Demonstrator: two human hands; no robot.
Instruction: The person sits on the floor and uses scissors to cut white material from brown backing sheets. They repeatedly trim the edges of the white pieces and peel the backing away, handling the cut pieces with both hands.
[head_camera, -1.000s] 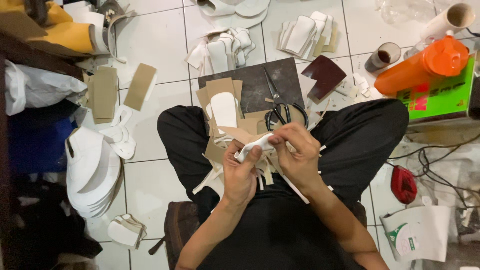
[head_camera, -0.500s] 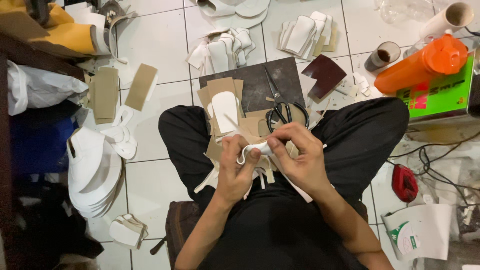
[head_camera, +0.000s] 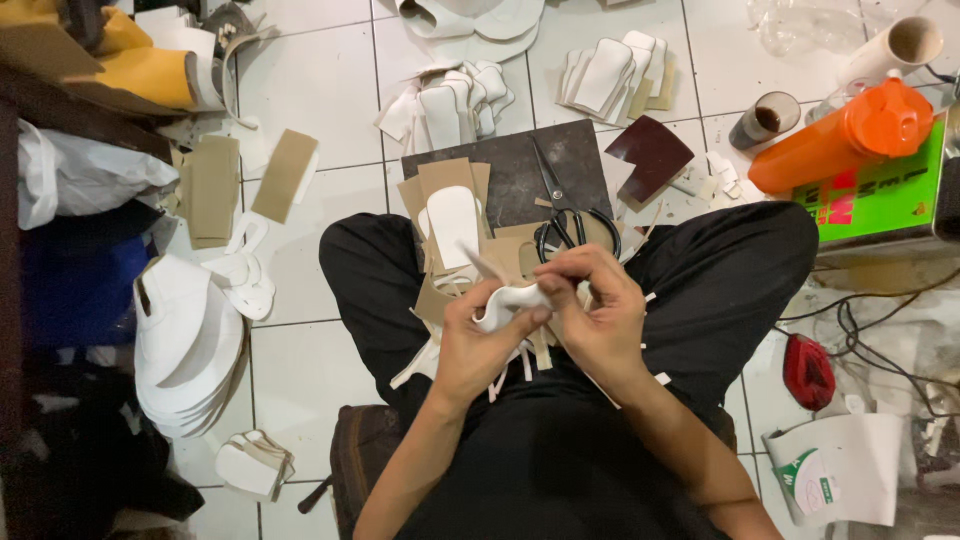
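Left hand (head_camera: 478, 345): closed on a white cut piece (head_camera: 505, 300), now bent over the lap rather than held straighter. Right hand (head_camera: 598, 305): fingers pinched on the same piece's end. Scissors (head_camera: 565, 222) left unmoved on the dark mat (head_camera: 520, 170); shaping judged underway.

Bright, even overhead light; sharp, faint shadows

The floor (head_camera: 330, 90) was white square tile with dark grout, evenly lit and crowded with clutter. A dark wooden edge (head_camera: 70, 95) ran along the upper left. Black cables (head_camera: 880, 340) trailed over the tiles at the right, beside a green box (head_camera: 880, 195).
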